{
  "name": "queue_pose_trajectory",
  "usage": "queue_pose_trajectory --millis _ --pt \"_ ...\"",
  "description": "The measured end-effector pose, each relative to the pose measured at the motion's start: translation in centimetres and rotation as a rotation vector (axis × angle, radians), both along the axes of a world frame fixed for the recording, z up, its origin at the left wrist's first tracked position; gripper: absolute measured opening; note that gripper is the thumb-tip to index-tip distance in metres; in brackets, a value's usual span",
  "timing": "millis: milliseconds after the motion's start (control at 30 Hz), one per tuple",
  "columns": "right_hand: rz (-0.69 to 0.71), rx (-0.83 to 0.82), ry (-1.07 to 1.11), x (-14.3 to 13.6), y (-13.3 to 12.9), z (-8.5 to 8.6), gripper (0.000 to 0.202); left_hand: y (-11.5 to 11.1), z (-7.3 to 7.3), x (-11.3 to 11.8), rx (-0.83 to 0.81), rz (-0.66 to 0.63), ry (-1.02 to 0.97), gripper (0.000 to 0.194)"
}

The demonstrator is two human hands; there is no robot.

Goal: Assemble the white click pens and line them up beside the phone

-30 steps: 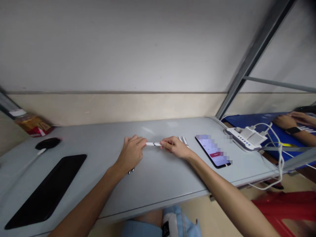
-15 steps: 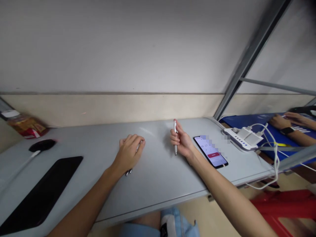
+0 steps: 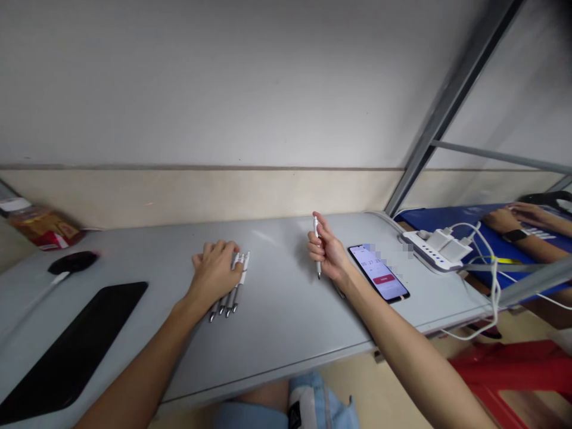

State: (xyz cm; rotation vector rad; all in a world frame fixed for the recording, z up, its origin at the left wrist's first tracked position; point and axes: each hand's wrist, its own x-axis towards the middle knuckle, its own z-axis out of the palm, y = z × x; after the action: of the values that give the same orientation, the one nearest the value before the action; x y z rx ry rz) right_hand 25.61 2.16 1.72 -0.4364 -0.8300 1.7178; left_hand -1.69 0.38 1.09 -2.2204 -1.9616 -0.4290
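My left hand [image 3: 217, 267] lies palm down over several white-and-grey pens [image 3: 242, 277] set side by side on the grey desk [image 3: 277, 316]. Its fingers are apart and loosely bent, touching or just above the pens' upper ends; the palm hides part of them. Metal tips poke out below the wrist. In my right hand [image 3: 329, 255] a white-and-grey click pen [image 3: 318, 267] is gripped upright, tip down, with the thumb near its top. Under my right wrist, the end of another pen-like thing [image 3: 339, 291] shows, mostly covered.
A phone [image 3: 379, 273] with a running timer lies right of my right arm, near a white power strip [image 3: 435, 250] with cables. Leftward are a black mat [image 3: 75, 351], a black disc [image 3: 74, 262] on a cable and a bottle [image 3: 42, 225]. Another person's hands [image 3: 503, 220] rest at a blue surface.
My left hand has slid left across the pens, uncovering more of them; they appear to stay in place. The right hand keeps its pen in nearly the same spot.
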Motion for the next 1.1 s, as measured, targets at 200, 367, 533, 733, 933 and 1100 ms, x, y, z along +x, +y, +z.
queue_pose_trajectory --millis 200,367,533,733,933,1100 --pt "-0.03 0.004 -0.044 -0.1 0.1 -0.2 0.024 -0.3 -0.5 0.6 0.0 -0.055 0.016 0.023" --pt "-0.075 -0.015 -0.096 0.4 0.5 -0.1 0.025 -0.4 -0.7 0.9 0.013 -0.086 0.023 0.026" --pt "-0.136 0.003 -0.3 0.9 0.7 0.1 0.03 -0.6 -0.8 1.1 -0.001 -0.111 0.015 0.027" --pt "-0.375 0.183 -0.893 1.1 0.9 -0.7 0.021 -0.7 -0.8 1.4 -0.007 -0.144 0.004 0.027" --pt "-0.489 0.265 -1.585 1.6 0.8 -0.8 0.023 -0.8 -0.7 1.4 -0.005 -0.142 0.0 0.028" --pt "-0.405 0.204 -1.763 1.8 1.0 -0.8 0.027 -0.9 -0.7 1.4 -0.004 -0.152 -0.019 0.028"
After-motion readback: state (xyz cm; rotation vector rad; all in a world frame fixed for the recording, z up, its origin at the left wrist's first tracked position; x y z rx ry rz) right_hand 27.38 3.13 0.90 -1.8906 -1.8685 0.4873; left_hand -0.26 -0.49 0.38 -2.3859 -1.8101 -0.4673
